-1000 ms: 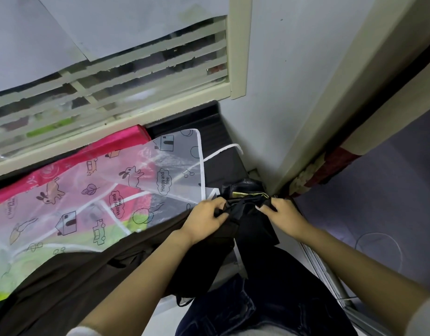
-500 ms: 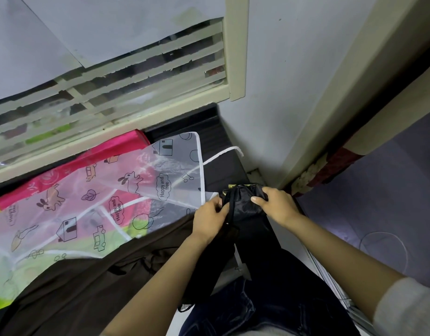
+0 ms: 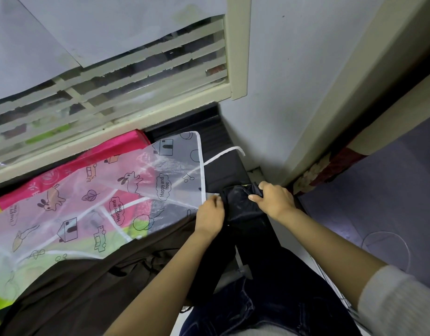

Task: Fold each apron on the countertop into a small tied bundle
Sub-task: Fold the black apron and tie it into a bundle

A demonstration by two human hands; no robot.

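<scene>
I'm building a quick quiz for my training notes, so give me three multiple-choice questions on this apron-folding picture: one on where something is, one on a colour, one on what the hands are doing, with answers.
1. Where is the black apron relative to the see-through printed apron?
A) to its left
B) to its right
C) spread on top of it

2. What colour is the printed apron's edge trim?
A) white
B) red
C) blue

3. What are the left hand and right hand doing?
A) both grip the black apron
B) only the left grips it
C) both hang open, touching nothing

Answers: 1 B, the black fabric is bunched just past the printed apron's right edge; 2 A, a white band runs along its border; 3 A, fingers of both hands curl into the black fabric.
</scene>
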